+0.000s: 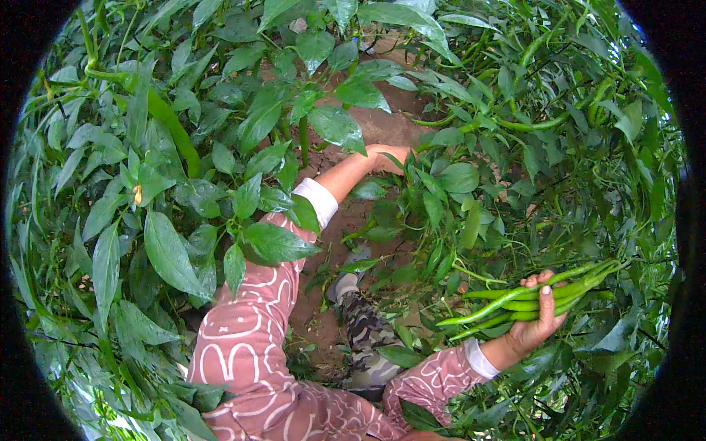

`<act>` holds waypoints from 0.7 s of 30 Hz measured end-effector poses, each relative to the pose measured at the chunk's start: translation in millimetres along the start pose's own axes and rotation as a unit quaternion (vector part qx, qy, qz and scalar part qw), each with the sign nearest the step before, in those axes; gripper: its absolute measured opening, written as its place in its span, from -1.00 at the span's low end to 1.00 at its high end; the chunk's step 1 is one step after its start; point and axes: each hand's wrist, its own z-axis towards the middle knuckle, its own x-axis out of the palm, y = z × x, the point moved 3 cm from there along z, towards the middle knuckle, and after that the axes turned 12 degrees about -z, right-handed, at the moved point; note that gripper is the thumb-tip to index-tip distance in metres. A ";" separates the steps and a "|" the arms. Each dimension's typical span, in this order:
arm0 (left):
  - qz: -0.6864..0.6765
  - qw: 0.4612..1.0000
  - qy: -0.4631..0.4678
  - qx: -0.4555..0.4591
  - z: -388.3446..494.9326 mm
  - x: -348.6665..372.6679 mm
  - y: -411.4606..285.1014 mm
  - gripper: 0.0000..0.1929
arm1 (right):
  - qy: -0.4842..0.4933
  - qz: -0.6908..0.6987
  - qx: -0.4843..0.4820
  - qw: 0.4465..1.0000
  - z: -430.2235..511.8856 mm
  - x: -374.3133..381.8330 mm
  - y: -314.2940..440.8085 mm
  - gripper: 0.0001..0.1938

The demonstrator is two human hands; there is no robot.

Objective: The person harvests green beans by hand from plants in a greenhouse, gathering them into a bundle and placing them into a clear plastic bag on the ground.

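My right hand [535,322] is wrapped around a bunch of long green chili peppers [499,306], thumb across the top. Their stems point up to the right and their tips to the left. Farther forward, my left hand [389,157] reaches in at the edge of a leafy pepper plant [458,179]. Leaves cover its fingers, so what they touch does not show. Beside that plant, a curved green pepper [535,125] hangs among the foliage to the right of my left hand.
Dense pepper plants crowd both sides, with a large green pepper [171,129] hanging at the left. Broad leaves [278,241] overlap my left sleeve. A strip of bare soil [317,314] runs between the rows, where my shoe [345,284] stands.
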 end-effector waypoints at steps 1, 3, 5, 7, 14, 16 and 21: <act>-0.073 0.997 0.022 -0.011 0.5 1.0 -0.6 -0.77 | -0.002 -0.009 -0.002 1.000 0.4 -0.5 -0.1 -0.68; -0.099 0.995 0.017 -0.024 -0.2 1.0 1.1 -0.78 | 0.001 -0.010 -0.002 1.000 0.5 -0.8 -0.3 -0.69; -0.092 0.994 0.013 -0.056 0.1 2.9 6.8 -0.78 | -0.003 -0.024 -0.004 1.000 0.2 -1.3 0.2 -0.70; -0.053 0.994 0.015 -0.095 2.5 4.7 14.3 -0.76 | 0.000 -0.024 -0.005 1.000 -0.2 -0.6 0.7 -0.71; -0.138 0.985 0.095 -0.052 12.2 25.8 25.0 -0.50 | -0.010 -0.025 -0.003 1.000 -0.8 -0.5 0.7 -0.72; -0.231 0.967 0.098 -0.045 7.1 29.0 24.9 -0.50 | -0.009 -0.020 0.000 1.000 -0.6 -1.4 0.2 -0.72; -0.262 0.955 0.135 -0.024 -1.5 28.9 21.7 -0.50 | 0.017 0.000 0.010 1.000 0.1 -1.8 -1.2 -0.68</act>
